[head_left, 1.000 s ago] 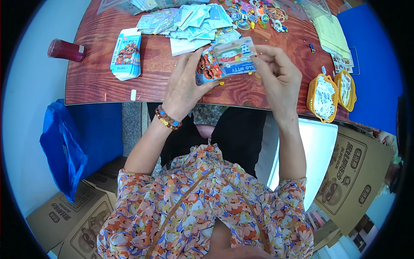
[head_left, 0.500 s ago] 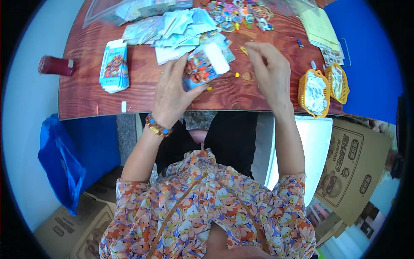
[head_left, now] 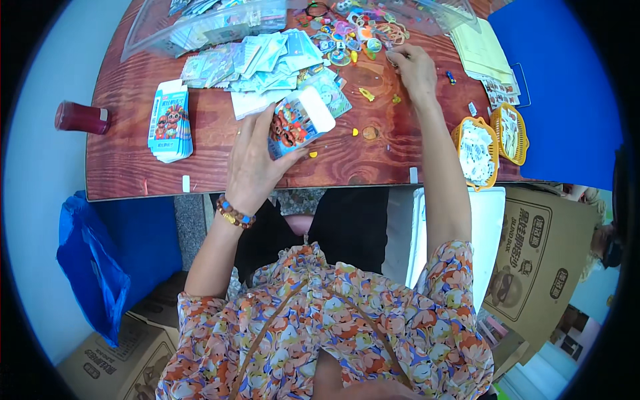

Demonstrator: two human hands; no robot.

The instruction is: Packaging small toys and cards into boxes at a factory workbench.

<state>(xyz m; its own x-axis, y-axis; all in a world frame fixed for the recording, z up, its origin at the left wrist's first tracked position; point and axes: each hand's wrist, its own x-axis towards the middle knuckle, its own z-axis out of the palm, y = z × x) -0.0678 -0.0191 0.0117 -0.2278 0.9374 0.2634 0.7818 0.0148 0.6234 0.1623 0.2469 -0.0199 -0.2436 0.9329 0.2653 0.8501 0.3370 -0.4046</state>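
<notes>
My left hand (head_left: 257, 143) grips a small blue printed carton (head_left: 291, 127), tilted, its white flap open toward the right. Farther out, my right hand (head_left: 419, 75) has its fingertips bent together at the near edge of a pile of small colourful trinkets (head_left: 357, 37); whatever is between them is too small to make out. Between the hands lie a yellow toy piece (head_left: 367, 95) and a few tiny yellow bits. Just beyond the carton, flat packets (head_left: 267, 60) in pale blue are heaped loosely. A stack of flattened blue cartons (head_left: 171, 127) lies to the left.
A clear plastic bin (head_left: 200, 33) of packets stands at the back left. Two yellow baskets (head_left: 492, 163) with small white sachets sit at the right, near yellowish paper sheets (head_left: 481, 53). A dark red jar (head_left: 81, 118) lies at the left edge. Brown boxes (head_left: 533, 267) flank my seat.
My right hand has moved farther away, from beside the carton to the trinket pile. My left hand keeps its hold on the carton. The whole view has shifted slightly.
</notes>
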